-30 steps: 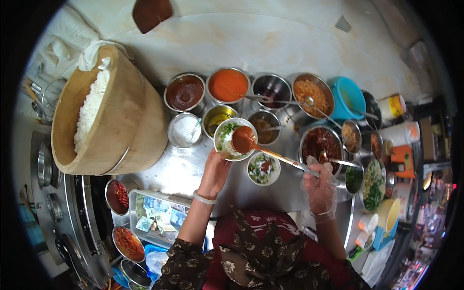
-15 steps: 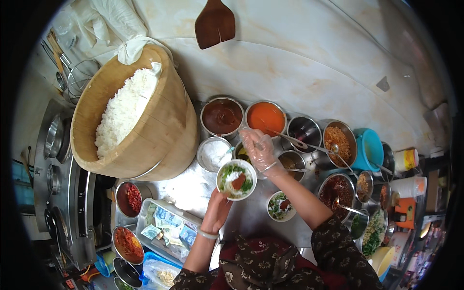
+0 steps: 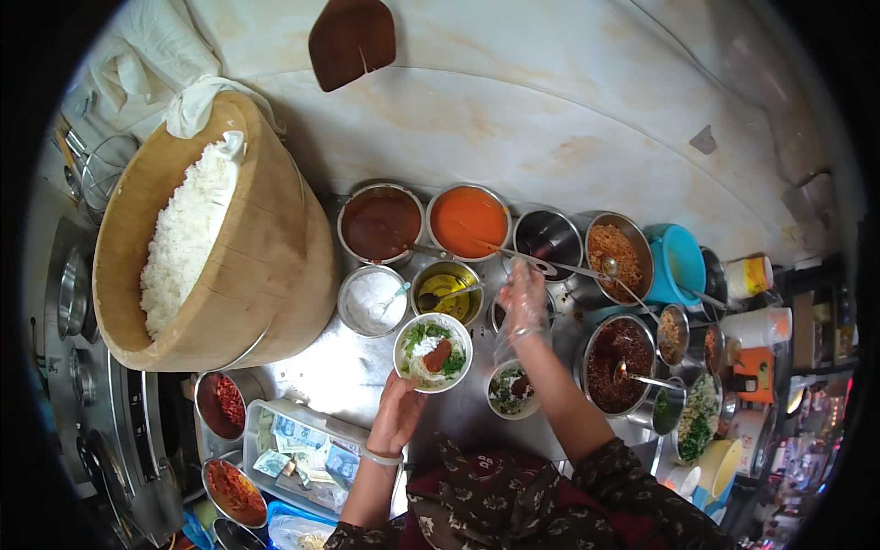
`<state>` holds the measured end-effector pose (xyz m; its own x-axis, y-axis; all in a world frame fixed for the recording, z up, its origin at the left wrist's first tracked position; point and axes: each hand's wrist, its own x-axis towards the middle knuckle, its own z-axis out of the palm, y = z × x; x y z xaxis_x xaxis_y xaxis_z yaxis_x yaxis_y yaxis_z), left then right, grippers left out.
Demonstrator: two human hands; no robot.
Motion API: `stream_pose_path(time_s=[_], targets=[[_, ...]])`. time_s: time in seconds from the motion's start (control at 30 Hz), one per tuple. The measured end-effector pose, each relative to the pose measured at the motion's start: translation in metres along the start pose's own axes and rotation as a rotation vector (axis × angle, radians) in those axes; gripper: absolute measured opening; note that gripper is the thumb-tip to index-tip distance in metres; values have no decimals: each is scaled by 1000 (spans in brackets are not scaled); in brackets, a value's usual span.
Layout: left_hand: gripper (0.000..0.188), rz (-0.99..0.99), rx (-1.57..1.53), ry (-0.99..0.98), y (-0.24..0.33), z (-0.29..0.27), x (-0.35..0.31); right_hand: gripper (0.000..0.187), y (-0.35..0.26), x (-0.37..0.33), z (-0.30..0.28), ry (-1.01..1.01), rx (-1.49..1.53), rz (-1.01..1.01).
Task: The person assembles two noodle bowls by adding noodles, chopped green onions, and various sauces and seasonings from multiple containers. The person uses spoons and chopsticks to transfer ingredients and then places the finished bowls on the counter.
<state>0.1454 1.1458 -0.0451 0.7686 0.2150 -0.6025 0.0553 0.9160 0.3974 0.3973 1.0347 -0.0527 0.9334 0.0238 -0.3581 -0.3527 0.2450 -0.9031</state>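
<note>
My left hand (image 3: 397, 414) is closed on the lower edge of a white bowl (image 3: 465, 368) and holds it raised. In the bowl lie chopped green herbs, white powder and reddish-brown powder. My right hand (image 3: 523, 295), in a clear plastic glove, is over a metal pot (image 3: 551, 312) that it partly hides. Its fingers are drawn together; what they hold, if anything, I cannot make out. A second white bowl (image 3: 510, 413) with herbs and brown powder stands beside my right forearm. Nearest the held bowl are a pot of yellow oil (image 3: 446, 282) with a spoon and a pot of white powder (image 3: 374, 302).
A large wooden tub (image 3: 284, 266) of white rice stands at left. Along the wall are pots of brown sauce (image 3: 380, 222) and orange sauce (image 3: 469, 220), chopped topping (image 3: 615, 254) and a blue container (image 3: 679, 261). Chili flakes (image 3: 621, 364) are at right, a plastic bin (image 3: 316, 423) of banknotes at left.
The view has shifted, so the surroundings lie further left. My right hand has moved right, off the oil pot, to the metal pot beside it. My left hand still holds the bowl.
</note>
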Motion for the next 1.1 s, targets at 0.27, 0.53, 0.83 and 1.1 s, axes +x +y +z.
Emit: stream_pose_path(time_s=[0.27, 0.53, 0.83, 1.1], targets=[[51, -54, 130, -43, -2, 13, -2, 23, -58, 43, 4, -581, -661, -462], [51, -22, 44, -100, -7, 34, 2, 15, -94, 17, -2, -651, -1000, -915], [42, 12, 59, -84, -4, 60, 47, 15, -81, 18, -11, -637, -883, -959], [34, 58, -9, -130, -12, 60, 67, 32, -80, 19, -29, -296, -278, -154]])
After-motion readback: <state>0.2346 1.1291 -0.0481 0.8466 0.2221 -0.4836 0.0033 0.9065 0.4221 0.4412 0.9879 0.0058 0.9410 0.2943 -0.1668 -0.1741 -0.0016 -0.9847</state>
